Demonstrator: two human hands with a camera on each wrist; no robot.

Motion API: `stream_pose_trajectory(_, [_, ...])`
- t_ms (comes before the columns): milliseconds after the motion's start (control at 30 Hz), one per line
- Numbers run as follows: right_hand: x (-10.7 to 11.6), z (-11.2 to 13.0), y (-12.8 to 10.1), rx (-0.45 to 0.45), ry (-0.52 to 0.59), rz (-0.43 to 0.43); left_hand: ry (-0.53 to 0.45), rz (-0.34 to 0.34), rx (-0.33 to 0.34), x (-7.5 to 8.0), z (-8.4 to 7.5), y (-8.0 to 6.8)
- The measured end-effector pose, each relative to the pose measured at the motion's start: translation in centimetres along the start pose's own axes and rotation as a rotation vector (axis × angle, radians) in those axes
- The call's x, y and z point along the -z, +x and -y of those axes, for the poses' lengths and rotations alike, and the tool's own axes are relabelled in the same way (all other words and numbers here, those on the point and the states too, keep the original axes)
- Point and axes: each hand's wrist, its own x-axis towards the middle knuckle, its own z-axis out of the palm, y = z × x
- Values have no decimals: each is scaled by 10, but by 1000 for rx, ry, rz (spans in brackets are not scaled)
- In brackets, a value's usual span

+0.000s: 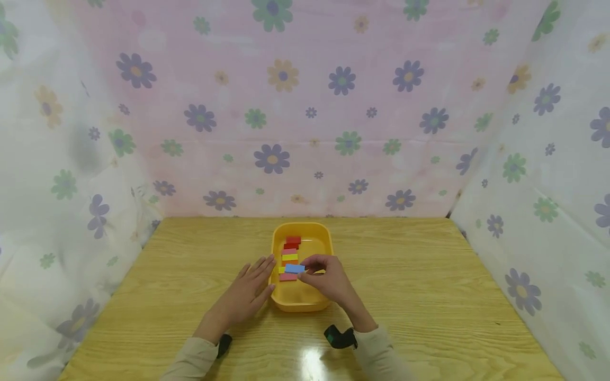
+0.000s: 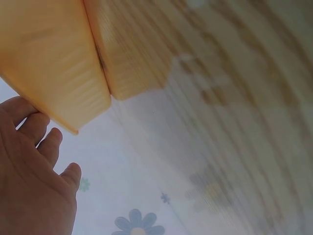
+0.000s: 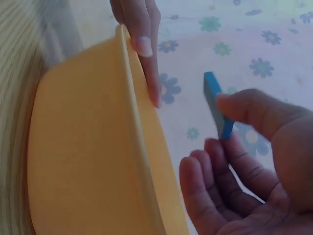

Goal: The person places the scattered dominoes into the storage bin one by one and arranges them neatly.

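Observation:
A blue block [image 1: 294, 269], flat and oblong, is pinched between the thumb and fingers of my right hand [image 1: 328, 276]. In the right wrist view the same blue block [image 3: 218, 105] is held above the rim of a yellow plastic tub [image 3: 88, 142]. My left hand [image 1: 248, 290] rests with straight fingers against the left rim of the tub [image 1: 302, 307]. Inside, along the left side, lies a row of similar blocks: red [image 1: 293, 240], yellow [image 1: 289, 257], orange and pink [image 1: 288, 277]. The held block partly covers a yellow one.
The tub stands on a wood-grain table [image 1: 405, 275] near its middle. Flower-printed cloth [image 1: 305, 106] hangs behind the table and along both sides. Dark bands [image 1: 340, 337] are worn at both wrists.

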Motion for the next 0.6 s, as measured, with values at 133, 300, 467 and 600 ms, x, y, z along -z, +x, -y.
stream_pose_trajectory(133, [-12,-1,1,-25,-21,0,-12,5,1,1,-1,1])
stream_pose_trajectory(300, [-21,-6,4,-97,-22,9,-13,1,0,1,-2,1])
stream_pose_trajectory(467, [-26,-8,6,-136,-50,6,-4,1,-3,2,-1,0])
stream_pose_trajectory(600, [-30,-11,10,-162,-94,-5,4,5,-7,1,0,0])
